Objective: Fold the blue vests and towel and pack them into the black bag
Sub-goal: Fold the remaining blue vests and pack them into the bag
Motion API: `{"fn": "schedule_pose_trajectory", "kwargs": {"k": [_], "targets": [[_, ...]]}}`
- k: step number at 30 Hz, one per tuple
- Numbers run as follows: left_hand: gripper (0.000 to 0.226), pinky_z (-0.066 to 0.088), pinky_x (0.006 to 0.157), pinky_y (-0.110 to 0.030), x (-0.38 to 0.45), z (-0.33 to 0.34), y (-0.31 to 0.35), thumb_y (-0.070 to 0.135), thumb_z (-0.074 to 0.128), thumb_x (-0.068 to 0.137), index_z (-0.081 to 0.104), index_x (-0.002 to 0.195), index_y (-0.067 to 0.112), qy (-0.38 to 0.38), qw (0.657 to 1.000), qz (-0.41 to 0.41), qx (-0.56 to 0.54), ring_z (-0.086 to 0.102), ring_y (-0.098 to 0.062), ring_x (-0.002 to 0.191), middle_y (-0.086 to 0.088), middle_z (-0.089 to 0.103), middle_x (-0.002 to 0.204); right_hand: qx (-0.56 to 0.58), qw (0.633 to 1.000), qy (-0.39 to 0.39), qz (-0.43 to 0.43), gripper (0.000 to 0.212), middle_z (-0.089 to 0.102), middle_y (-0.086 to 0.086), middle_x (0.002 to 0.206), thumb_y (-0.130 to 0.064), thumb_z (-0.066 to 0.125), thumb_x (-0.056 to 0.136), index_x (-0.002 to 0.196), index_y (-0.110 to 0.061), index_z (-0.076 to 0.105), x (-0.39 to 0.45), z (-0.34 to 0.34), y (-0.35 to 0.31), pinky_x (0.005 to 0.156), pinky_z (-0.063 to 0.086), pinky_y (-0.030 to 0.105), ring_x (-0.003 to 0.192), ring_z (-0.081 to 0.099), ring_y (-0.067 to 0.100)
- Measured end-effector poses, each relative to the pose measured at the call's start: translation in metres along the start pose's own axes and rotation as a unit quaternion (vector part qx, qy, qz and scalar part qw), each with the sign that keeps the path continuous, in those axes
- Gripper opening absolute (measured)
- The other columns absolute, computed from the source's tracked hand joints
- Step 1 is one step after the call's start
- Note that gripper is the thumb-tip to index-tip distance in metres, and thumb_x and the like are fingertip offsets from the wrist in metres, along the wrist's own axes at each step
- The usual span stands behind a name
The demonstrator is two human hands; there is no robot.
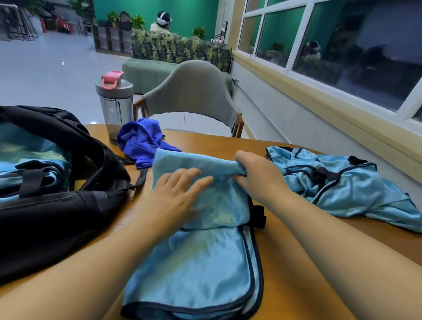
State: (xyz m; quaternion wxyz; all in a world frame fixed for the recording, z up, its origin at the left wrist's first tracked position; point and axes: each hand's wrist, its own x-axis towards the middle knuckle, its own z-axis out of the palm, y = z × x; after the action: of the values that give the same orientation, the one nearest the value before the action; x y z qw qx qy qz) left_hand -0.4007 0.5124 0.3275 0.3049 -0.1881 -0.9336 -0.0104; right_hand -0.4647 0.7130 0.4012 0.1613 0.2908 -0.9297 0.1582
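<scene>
A light blue vest (197, 266) with dark trim lies lengthwise on the wooden table (297, 266) in front of me, its far part doubled back over itself. My left hand (177, 192) presses flat on that folded part with straight fingers. My right hand (256, 173) grips the fold's far right edge. Another light blue vest (348, 184) lies crumpled at the right. A dark blue towel (141, 140) is bunched behind the fold. The open black bag (40, 198) stands at the left with light blue fabric inside.
A grey bottle (114, 103) with a pink lid stands behind the towel. A grey chair (192, 91) faces the table's far edge. A wall with windows runs along the right. A person sits on a sofa far back.
</scene>
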Motion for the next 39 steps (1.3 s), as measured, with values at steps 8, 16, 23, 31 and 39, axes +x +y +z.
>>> {"fn": "schedule_pose_trajectory", "kwargs": {"k": [8, 16, 23, 31, 39], "targets": [[0.065, 0.029, 0.077, -0.039, 0.011, -0.056, -0.009, 0.026, 0.089, 0.050, 0.059, 0.107, 0.017, 0.162, 0.982, -0.072, 0.067, 0.040, -0.026, 0.100, -0.003, 0.046, 0.114, 0.000, 0.986, 0.123, -0.116, 0.021, 0.053, 0.001, 0.073, 0.000, 0.068, 0.071, 0.081, -0.011, 0.054, -0.042, -0.008, -0.011, 0.056, 0.037, 0.033, 0.066, 0.047, 0.022], [0.036, 0.027, 0.072, -0.035, -0.046, -0.096, 0.004, 0.026, 0.087, 0.048, 0.059, 0.070, 0.023, 0.053, 0.996, 0.027, 0.066, 0.059, -0.022, 0.078, 0.007, 0.062, 0.084, -0.005, 0.970, 0.118, -0.213, 0.037, 0.059, -0.001, 0.084, -0.011, 0.077, 0.064, 0.089, -0.018, 0.050, -0.110, -0.015, -0.025, 0.062, 0.042, 0.030, 0.074, 0.051, 0.019], [0.028, 0.035, 0.083, -0.027, -0.109, -0.088, 0.024, 0.031, 0.053, 0.061, 0.039, 0.085, 0.034, -0.187, 0.976, 0.059, -0.097, 0.062, -0.016, 0.098, 0.011, 0.063, 0.099, -0.087, 0.966, -0.007, -0.243, 0.043, 0.054, -0.008, 0.102, -0.045, 0.057, 0.070, 0.108, -0.026, 0.049, -0.171, 0.002, -0.026, 0.079, 0.038, 0.024, 0.091, 0.050, 0.013], [0.060, 0.034, 0.100, -0.013, -0.121, -0.092, 0.029, 0.072, 0.024, 0.086, 0.068, 0.101, 0.034, -0.238, 0.893, -0.110, -0.365, 0.050, 0.010, 0.110, 0.026, 0.060, 0.114, -0.050, 0.995, -0.018, -0.085, 0.048, 0.060, -0.009, 0.115, -0.054, 0.034, 0.091, 0.073, -0.024, 0.067, -0.179, -0.001, -0.024, 0.095, 0.034, 0.033, 0.117, 0.038, 0.011], [0.075, 0.023, 0.113, -0.041, -0.099, -0.041, 0.016, 0.054, 0.053, 0.088, 0.030, 0.145, 0.011, -0.161, 0.887, -0.406, -0.147, 0.025, -0.027, 0.139, -0.008, 0.028, 0.151, 0.004, 0.988, -0.139, -0.067, 0.034, 0.046, 0.001, 0.138, -0.030, 0.049, 0.098, 0.128, -0.013, 0.052, -0.120, 0.010, -0.072, 0.108, 0.033, 0.032, 0.132, 0.036, 0.017]]}}
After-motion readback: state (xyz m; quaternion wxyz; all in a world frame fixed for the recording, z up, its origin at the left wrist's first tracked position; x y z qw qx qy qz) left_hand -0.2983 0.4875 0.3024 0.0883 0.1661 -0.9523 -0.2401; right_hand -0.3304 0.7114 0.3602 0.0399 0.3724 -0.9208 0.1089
